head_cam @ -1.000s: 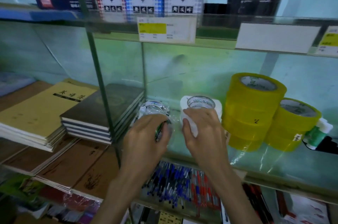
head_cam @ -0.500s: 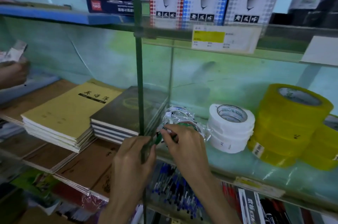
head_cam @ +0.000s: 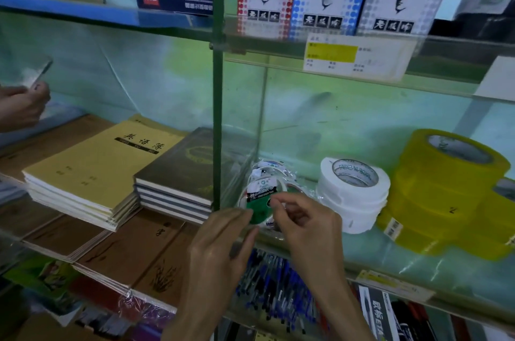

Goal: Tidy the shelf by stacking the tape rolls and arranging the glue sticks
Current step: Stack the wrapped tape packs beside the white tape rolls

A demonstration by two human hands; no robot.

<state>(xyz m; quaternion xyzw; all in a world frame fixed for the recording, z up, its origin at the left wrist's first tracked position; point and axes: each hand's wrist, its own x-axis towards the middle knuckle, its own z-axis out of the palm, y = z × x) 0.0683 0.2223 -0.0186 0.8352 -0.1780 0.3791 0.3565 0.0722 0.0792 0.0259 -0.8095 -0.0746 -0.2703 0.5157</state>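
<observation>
both hands (head_cam: 267, 226) gripping wrapped tape rolls (head_cam: 263, 187)

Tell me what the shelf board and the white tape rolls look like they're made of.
The shelf board looks like clear glass with a greenish tint: pens underneath show through it. The white tape rolls look like matte paper or foam tape on a printed cardboard core; which one is unclear.

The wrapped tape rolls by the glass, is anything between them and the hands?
Nothing visible. Both hands, left and right, already touch the wrapped tape rolls. The glass divider stands just left of them, not between.
</observation>
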